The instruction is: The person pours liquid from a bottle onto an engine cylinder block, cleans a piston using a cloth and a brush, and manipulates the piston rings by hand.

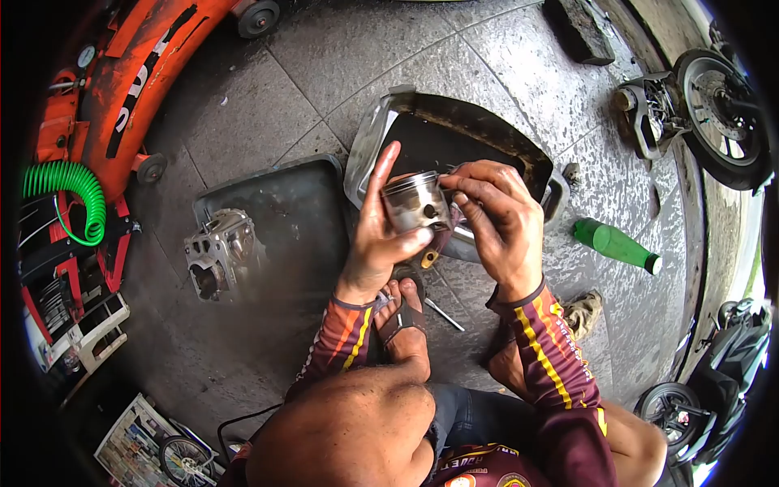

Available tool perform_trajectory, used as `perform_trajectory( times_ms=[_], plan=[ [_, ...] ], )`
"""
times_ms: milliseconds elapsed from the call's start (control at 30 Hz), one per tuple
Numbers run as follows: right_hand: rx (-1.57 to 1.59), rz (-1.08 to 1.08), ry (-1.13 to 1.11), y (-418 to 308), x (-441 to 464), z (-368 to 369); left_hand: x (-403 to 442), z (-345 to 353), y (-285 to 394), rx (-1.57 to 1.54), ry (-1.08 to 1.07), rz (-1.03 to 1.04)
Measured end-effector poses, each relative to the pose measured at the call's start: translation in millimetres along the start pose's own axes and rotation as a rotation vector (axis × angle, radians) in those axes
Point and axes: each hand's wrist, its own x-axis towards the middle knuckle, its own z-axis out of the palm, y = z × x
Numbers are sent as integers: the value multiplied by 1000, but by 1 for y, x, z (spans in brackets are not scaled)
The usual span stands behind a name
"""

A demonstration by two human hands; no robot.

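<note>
A metal piston [415, 204] with ring grooves around its top and a round pin hole in its side is held up before me. My left hand [367, 243] grips it from the left, thumb across its lower front and index finger stretched upward. From the right, my right hand [511, 217] has its fingertips pinched together against the piston's upper edge, near the rings. Whether those fingertips hold a small part is hidden. Just under the piston, a brass-coloured piece with a hole [429, 259] is partly visible.
Beneath my hands stand a dark tray [280, 180] with a metal engine casing [223, 252] and a metal pan [369, 150]. A green bottle [617, 245] lies right, a thin metal tool [445, 315] near my foot. An orange tank [138, 89] stands left, a motorcycle wheel [722, 118] right.
</note>
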Motion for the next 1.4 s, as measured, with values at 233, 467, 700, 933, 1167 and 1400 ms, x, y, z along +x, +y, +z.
perform_trajectory(
  times_ms=[233, 467, 700, 933, 1167, 1400],
  plan=[
    [191, 228, 195, 1, -5, -4, 10, -19, -7, -552, -108, -81],
    [379, 288, 203, -10, -10, 8, 11, -18, -18, -580, -131, -79],
    [138, -29, 56, -33, -3, 23, 4, -12, -17, -377, 80, 1],
    [152, -26, 44, -24, -6, 28, 2, -17, -18, -440, 51, -24],
    [32, 110, 134, -4, -3, 8, 11, -21, -15, -556, -159, 63],
    [243, 341, 312, 28, -14, -10, 15, 4, -2, -205, 48, 79]
  ],
)
